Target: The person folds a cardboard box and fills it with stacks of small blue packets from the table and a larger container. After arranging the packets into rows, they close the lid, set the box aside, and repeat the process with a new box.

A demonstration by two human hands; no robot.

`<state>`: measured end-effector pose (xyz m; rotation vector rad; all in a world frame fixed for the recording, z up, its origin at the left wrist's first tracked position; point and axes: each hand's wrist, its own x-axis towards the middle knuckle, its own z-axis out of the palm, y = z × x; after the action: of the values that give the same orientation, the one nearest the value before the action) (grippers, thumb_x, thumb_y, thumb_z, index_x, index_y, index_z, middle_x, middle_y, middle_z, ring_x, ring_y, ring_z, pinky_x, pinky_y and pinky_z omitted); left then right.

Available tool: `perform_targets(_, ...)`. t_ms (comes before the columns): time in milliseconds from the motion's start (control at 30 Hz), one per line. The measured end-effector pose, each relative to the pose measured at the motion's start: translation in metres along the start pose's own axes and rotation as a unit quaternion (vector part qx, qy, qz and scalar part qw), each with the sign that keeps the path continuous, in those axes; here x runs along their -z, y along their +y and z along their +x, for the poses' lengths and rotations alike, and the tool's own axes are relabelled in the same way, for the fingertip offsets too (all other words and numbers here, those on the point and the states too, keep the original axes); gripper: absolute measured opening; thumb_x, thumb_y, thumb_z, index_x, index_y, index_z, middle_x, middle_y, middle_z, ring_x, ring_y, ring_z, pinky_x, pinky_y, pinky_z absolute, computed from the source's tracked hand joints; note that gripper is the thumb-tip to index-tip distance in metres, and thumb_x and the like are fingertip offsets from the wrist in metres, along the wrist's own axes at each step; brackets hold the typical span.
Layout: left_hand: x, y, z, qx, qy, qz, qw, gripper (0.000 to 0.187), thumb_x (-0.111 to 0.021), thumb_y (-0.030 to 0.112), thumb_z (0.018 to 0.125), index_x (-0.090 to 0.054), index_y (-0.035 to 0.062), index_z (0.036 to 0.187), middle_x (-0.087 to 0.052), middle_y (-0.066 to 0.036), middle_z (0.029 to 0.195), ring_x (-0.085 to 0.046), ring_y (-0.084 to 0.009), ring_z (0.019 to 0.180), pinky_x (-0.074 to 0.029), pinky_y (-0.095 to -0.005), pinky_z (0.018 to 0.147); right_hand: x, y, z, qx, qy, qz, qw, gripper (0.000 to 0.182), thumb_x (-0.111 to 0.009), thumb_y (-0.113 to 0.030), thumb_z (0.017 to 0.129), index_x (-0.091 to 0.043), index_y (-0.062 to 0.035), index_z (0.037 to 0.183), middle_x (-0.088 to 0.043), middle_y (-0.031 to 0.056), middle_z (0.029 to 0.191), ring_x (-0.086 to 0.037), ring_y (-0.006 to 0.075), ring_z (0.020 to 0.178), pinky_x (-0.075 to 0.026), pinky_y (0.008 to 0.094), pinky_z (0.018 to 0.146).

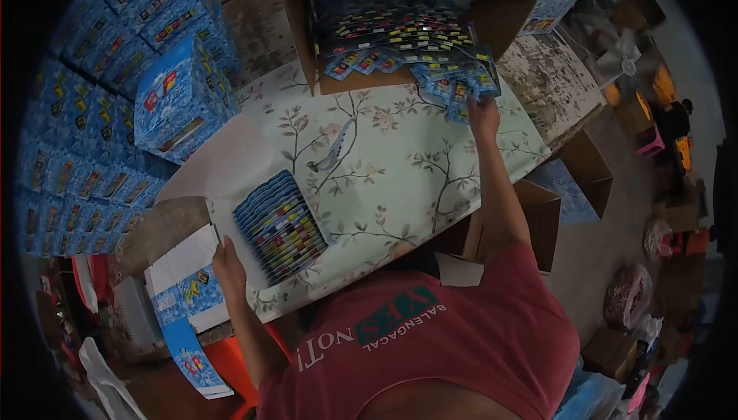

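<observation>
Hands at work on blue packets across a flower-patterned bench (384,166).

Right hand (483,112), at 1 o'clock, has its grip closed on a bunch of packets (459,85) pulled from the heap spilling out of the tipped cardboard box (407,28) at 12 o'clock. Left hand (228,266), at 8 o'clock, lies with fingers together against the near end of a fanned stack of packets (280,228) lying flat on the bench. Blue cartons (181,101) pile up at 10 o'clock.
</observation>
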<state>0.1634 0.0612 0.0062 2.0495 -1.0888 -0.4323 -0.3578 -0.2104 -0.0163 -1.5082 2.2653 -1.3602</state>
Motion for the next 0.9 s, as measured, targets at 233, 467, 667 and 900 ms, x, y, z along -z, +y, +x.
perform_targets(233, 0.017, 0.070, 0.000, -0.104, 0.136, 0.072, 0.983, 0.030, -0.049, 0.019, 0.095, -0.058, -0.0004, 0.116, -0.063, -0.015, 0.101, -0.061, -0.0219, 0.089, -0.046, -0.0302, 0.080, -0.053, 0.037, 0.037, -0.238, -0.153, 0.293, 0.913, 0.036, -0.070, -0.025, 0.079, -0.059, -0.0003, 0.102, -0.064, 0.0094, 0.092, -0.065, 0.0229, 0.077, -0.050, 0.0366, 0.055)
perform_targets(467, -0.069, 0.166, -0.061, -0.033, -0.284, -0.327, 0.901, 0.044, -0.056, 0.016, 0.092, -0.044, 0.0010, 0.132, -0.053, -0.011, 0.126, -0.054, -0.0188, 0.111, -0.039, -0.0296, 0.096, -0.022, -0.054, -0.109, -0.383, -0.318, 0.585, 0.640, 0.032, -0.064, -0.019, 0.086, -0.053, -0.0006, 0.111, -0.061, 0.0063, 0.101, -0.062, 0.0173, 0.088, -0.052, 0.0305, 0.065)
perform_targets(667, -0.152, 0.152, -0.066, 0.194, -0.304, -0.443, 0.821, 0.040, -0.060, 0.025, 0.090, -0.051, 0.0008, 0.121, -0.060, -0.006, 0.098, -0.058, -0.0116, 0.083, -0.045, -0.0294, 0.065, 0.037, -0.118, -0.204, -0.218, -0.482, 0.384, 0.756, 0.032, -0.057, -0.026, 0.092, -0.055, -0.0005, 0.110, -0.061, 0.0059, 0.101, -0.061, 0.0157, 0.087, -0.050, 0.0287, 0.067)
perform_targets(900, -0.126, 0.130, -0.082, -0.199, -0.202, -0.098, 0.954, 0.018, -0.057, 0.011, 0.087, -0.057, 0.0038, 0.103, -0.062, -0.015, 0.086, -0.063, -0.0287, 0.075, -0.048, -0.0380, 0.063, 0.064, -0.117, -0.143, 0.258, -0.325, 0.169, 0.894, 0.037, -0.062, -0.022, 0.085, -0.053, -0.0030, 0.116, -0.059, 0.0125, 0.107, -0.057, 0.0248, 0.097, -0.045, 0.0351, 0.081)
